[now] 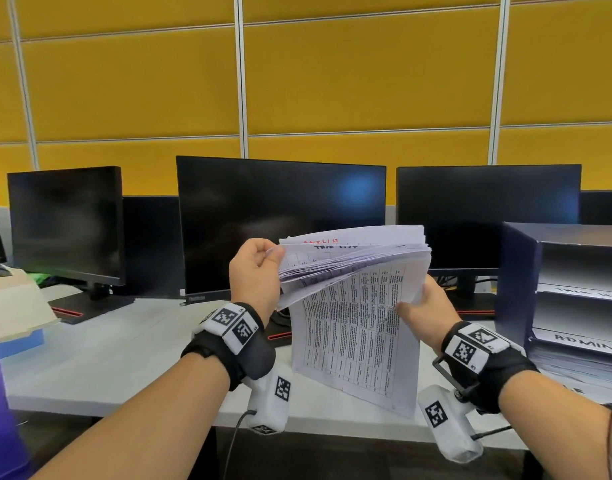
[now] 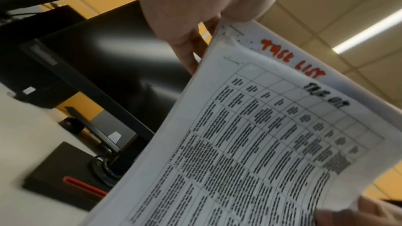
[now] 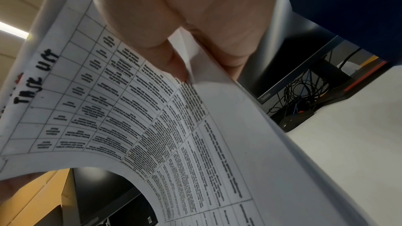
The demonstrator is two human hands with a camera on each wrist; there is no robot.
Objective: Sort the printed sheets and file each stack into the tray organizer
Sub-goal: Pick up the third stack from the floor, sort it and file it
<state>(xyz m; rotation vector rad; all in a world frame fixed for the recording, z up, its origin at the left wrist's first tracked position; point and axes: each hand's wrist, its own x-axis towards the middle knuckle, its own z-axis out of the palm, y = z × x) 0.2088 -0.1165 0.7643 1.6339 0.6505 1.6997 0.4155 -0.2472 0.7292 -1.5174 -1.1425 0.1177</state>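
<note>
I hold a thick stack of printed sheets (image 1: 353, 261) in the air above the desk, in front of the middle monitor. My left hand (image 1: 259, 275) pinches the stack's upper left corner (image 2: 222, 28). My right hand (image 1: 425, 306) grips its right edge, thumb on the front. One sheet with a printed table (image 1: 356, 341) hangs down from the stack. Pages (image 2: 272, 126) are marked "TASK LIST" by hand in red and in black; the black heading also shows on the sheet (image 3: 108, 109) in the right wrist view. The dark blue tray organizer (image 1: 519, 282) stands at the right, with labelled paper on its shelves.
Three dark monitors (image 1: 280, 223) line the back of the white desk (image 1: 124, 358), against a yellow partition wall. Monitor stands and cables sit under them. A beige and blue box (image 1: 17, 313) lies at the left. A stack labelled "ADMIN" (image 1: 585, 344) fills the organizer's lower shelf.
</note>
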